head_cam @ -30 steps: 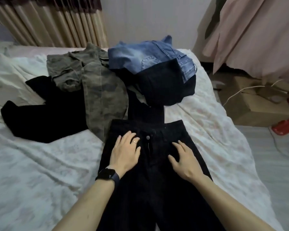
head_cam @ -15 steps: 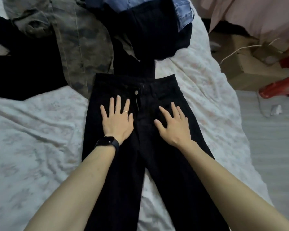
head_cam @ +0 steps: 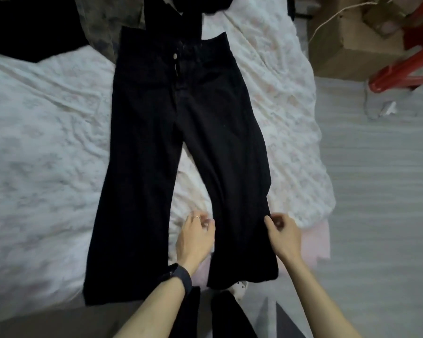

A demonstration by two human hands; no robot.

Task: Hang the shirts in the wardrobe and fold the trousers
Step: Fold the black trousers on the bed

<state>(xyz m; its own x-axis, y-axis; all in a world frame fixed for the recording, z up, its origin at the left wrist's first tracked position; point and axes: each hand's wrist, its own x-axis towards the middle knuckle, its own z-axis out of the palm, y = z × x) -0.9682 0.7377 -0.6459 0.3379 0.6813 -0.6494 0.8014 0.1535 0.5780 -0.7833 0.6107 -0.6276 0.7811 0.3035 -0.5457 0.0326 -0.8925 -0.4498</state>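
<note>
**On the bed (head_cam: pixel 47 142), trousers (head_cam: pixel 181 106) flat and both hands at one leg**

The bed carries a pale, wrinkled flowered sheet. At its far left corner lies a black garment (head_cam: pixel 22 25), and just beside it a camouflage garment (head_cam: pixel 103 20) whose edge touches the trousers' waistband. The trousers lie face up, long axis running straight away from me: waistband far, hems near, legs spread in a narrow V.

The left-side leg (head_cam: pixel 132 203) lies untouched. My left hand (head_cam: pixel 195 237), watch (head_cam: pixel 178 276) on the wrist, sits in the gap between the legs with fingers curled, pinching the inner edge of the right-side leg (head_cam: pixel 239 191) just above the hem. My right hand (head_cam: pixel 282 236) pinches the outer edge of that leg at the same height, so the leg lies between my hands. The blur makes the exact grip hard to read.

Off the bed to the right stand a cardboard box (head_cam: pixel 347 45) and a red stool (head_cam: pixel 401 69) on the floor.

I judge the next move is to carry this leg leftward over the other. The fold line runs along the long axis, and my left hand is nearer the target.
</note>
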